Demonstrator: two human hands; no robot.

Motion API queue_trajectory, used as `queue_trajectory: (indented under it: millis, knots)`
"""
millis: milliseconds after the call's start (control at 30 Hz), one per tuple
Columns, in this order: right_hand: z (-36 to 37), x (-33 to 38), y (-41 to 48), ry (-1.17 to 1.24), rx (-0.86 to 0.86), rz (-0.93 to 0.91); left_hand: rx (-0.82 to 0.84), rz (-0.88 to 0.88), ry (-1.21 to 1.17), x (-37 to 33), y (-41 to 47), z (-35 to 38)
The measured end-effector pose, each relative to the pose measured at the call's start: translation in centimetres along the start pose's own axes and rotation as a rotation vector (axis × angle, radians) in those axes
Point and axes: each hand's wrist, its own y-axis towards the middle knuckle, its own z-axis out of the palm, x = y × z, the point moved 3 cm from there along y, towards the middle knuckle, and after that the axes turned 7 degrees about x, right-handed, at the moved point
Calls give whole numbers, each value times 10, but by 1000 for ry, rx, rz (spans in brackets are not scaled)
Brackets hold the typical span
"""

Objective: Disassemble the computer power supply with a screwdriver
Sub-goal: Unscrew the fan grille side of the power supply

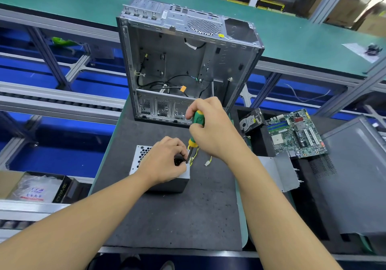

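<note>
Head cam view: the power supply (141,158) sat on the black mat (177,217), near the front of the bench, just in front of the gutted computer case (188,65). The left hand (165,165) was clamped down over the top of it, fingers curled. The fingertips were bunched right by the driver's shaft, though I couldn't tell if they were touching it. The right hand (211,127) was wrapped around the green and yellow screwdriver (198,118), held nearly upright with the tip down at the unit's right edge. Yellow cables with a white connector (207,162) trailed out beside it. Off to the right lay a motherboard (296,134), a hard drive (250,121) and a grey side panel (355,175).
</note>
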Motion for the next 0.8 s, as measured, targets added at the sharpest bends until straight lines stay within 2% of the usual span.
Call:
queue_trajectory:
  millis: [167,333,533,800]
  knots:
    - [1,-2,1,62,-53,-56,4,-7,4,-1,0,-1]
    - [-1,-5,3,4,-106,-32,12,-24,-4,-1,0,-1]
    - [-5,-6,1,183,-128,5,16,-30,-7,-2,-1,-1]
    - [1,-8,-1,-11,-27,-16,29,-30,22,-1,2,-2]
